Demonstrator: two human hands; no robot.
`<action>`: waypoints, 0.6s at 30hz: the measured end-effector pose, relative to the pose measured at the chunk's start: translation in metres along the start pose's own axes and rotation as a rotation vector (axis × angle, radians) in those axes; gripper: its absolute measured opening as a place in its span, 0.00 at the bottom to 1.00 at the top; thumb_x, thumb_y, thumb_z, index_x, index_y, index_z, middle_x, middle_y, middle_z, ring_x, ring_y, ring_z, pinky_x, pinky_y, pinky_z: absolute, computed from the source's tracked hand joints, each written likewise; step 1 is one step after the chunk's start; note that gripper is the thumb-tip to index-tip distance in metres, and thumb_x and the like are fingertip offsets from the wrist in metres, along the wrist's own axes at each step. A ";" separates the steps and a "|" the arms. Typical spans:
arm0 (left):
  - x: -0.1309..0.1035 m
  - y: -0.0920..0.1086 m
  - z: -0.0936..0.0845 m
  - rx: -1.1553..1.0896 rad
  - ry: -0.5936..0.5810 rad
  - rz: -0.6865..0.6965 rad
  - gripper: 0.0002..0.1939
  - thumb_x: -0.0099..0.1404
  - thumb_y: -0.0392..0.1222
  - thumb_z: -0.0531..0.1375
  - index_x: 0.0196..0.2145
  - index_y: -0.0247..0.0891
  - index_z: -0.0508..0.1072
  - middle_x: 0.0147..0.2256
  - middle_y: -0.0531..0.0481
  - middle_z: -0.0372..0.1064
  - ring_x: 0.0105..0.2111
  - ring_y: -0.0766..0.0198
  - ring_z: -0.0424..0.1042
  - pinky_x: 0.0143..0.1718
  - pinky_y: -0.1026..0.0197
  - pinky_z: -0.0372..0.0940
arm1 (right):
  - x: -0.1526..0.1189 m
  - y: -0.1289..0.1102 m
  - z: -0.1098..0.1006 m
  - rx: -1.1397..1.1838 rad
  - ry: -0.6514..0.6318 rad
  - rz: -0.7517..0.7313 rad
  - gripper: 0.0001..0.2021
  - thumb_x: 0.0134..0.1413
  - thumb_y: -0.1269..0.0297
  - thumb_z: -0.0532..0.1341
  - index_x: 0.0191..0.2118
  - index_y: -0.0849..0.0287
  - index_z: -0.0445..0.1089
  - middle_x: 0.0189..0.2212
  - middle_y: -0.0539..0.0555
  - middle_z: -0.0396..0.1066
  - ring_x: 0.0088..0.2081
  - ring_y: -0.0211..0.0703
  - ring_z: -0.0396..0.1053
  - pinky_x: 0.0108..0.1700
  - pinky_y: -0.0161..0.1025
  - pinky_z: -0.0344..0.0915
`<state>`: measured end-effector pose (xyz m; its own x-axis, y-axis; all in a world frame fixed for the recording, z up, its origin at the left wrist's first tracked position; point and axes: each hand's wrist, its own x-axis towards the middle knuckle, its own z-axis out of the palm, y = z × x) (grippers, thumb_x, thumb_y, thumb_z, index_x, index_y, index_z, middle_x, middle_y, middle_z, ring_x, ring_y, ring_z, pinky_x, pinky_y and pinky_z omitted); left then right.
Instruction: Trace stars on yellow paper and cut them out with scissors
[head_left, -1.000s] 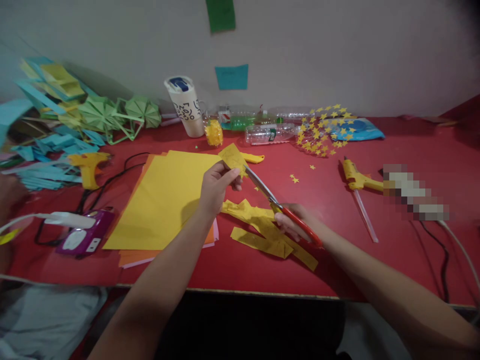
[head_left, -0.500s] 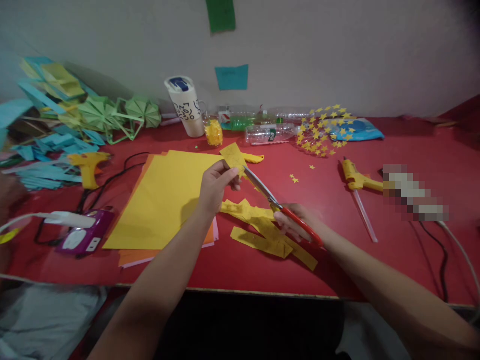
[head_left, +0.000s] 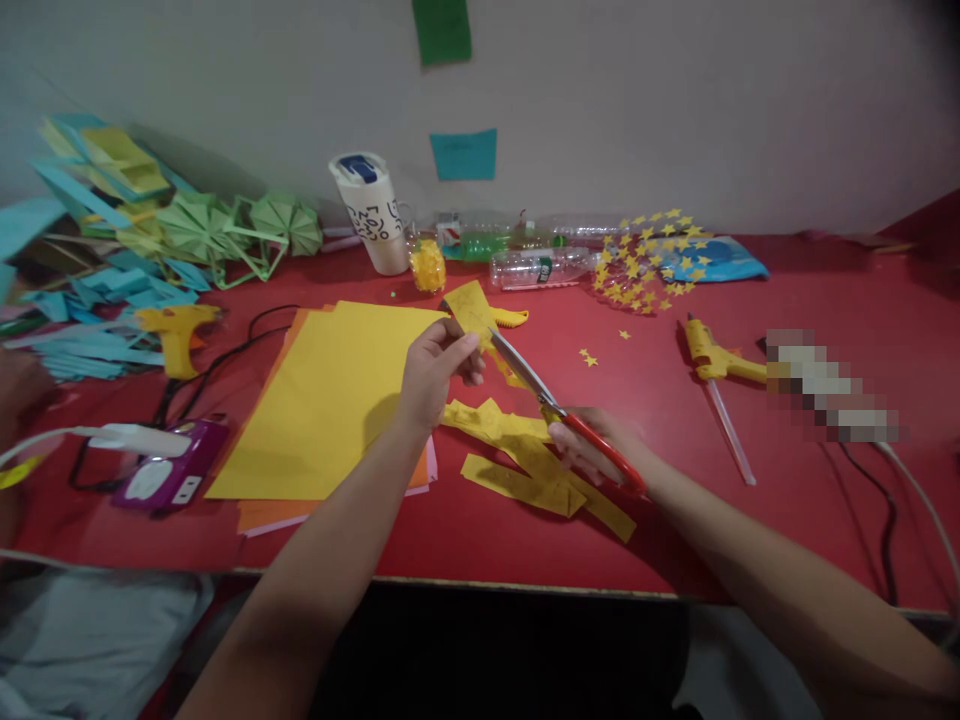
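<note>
Pinched between the fingers of my left hand [head_left: 439, 370] is a small piece of yellow paper [head_left: 469, 305] with faint drawn lines. My right hand [head_left: 592, 440] is closed around the red handles of a pair of scissors [head_left: 525, 370], whose blade tips reach the paper beside my left fingertips. A cut edge of the paper dangles near the blades. Beneath my hands lie yellow paper strips [head_left: 525, 450]. To the left, a stack of yellow sheets [head_left: 322, 400] rests over orange and pink ones. Several small yellow paper stars [head_left: 589, 358] lie right of the scissors.
At the back stand a white tumbler [head_left: 371, 215], clear plastic bottles [head_left: 540, 268] and a ball of yellow stars [head_left: 652, 262]. Glue guns lie left [head_left: 178, 335] and right [head_left: 712, 355]. A purple power adapter [head_left: 176, 470] and a heap of blue and green paper [head_left: 127, 280] occupy the left side.
The yellow paper has shifted slightly right and tilted in my left hand. A cut strip of it now hangs lower by the scissor blades. Both hands stay nearly in place.
</note>
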<state>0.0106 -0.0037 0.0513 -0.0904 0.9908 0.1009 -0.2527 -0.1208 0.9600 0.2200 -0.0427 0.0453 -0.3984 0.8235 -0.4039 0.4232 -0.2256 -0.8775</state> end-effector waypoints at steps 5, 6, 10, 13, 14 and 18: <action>-0.004 -0.001 0.003 0.045 -0.199 -0.127 0.17 0.53 0.52 0.67 0.20 0.36 0.69 0.16 0.53 0.67 0.13 0.70 0.65 0.16 0.65 0.60 | 0.000 0.001 0.000 0.003 -0.006 -0.023 0.26 0.42 0.36 0.62 0.21 0.56 0.57 0.13 0.44 0.58 0.12 0.30 0.53 0.15 0.32 0.50; -0.004 -0.002 0.003 0.040 -0.205 -0.120 0.16 0.53 0.51 0.66 0.21 0.36 0.70 0.17 0.52 0.68 0.14 0.70 0.65 0.17 0.65 0.61 | 0.000 0.001 0.000 -0.001 -0.008 -0.025 0.26 0.42 0.36 0.62 0.21 0.56 0.58 0.13 0.44 0.59 0.12 0.30 0.53 0.15 0.32 0.50; -0.003 -0.004 0.003 -0.007 -0.134 -0.055 0.11 0.55 0.46 0.65 0.23 0.37 0.70 0.18 0.53 0.68 0.16 0.69 0.67 0.18 0.65 0.64 | 0.000 0.000 0.000 -0.011 -0.007 -0.019 0.28 0.40 0.34 0.62 0.21 0.56 0.57 0.14 0.45 0.59 0.12 0.30 0.54 0.14 0.32 0.50; -0.002 -0.004 0.002 -0.007 -0.098 -0.024 0.10 0.54 0.44 0.64 0.22 0.37 0.69 0.17 0.54 0.67 0.16 0.71 0.65 0.18 0.66 0.64 | 0.001 0.000 0.000 -0.014 0.004 -0.009 0.29 0.38 0.33 0.62 0.20 0.56 0.58 0.14 0.45 0.59 0.11 0.30 0.54 0.14 0.31 0.50; -0.002 -0.003 0.002 -0.004 -0.092 -0.017 0.10 0.54 0.44 0.64 0.22 0.37 0.69 0.17 0.55 0.67 0.16 0.71 0.65 0.18 0.67 0.64 | 0.001 0.000 0.000 -0.013 0.007 -0.006 0.29 0.37 0.33 0.63 0.20 0.56 0.58 0.14 0.45 0.60 0.11 0.30 0.54 0.14 0.31 0.50; -0.001 -0.002 0.001 0.017 -0.080 -0.003 0.10 0.54 0.44 0.63 0.22 0.37 0.68 0.18 0.55 0.67 0.16 0.71 0.66 0.19 0.67 0.64 | 0.000 -0.001 0.000 -0.020 0.009 0.002 0.29 0.37 0.33 0.63 0.21 0.57 0.58 0.14 0.45 0.59 0.11 0.30 0.54 0.14 0.31 0.49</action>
<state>0.0126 -0.0045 0.0499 -0.0121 0.9930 0.1177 -0.2366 -0.1172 0.9645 0.2197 -0.0423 0.0467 -0.3900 0.8280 -0.4028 0.4397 -0.2169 -0.8716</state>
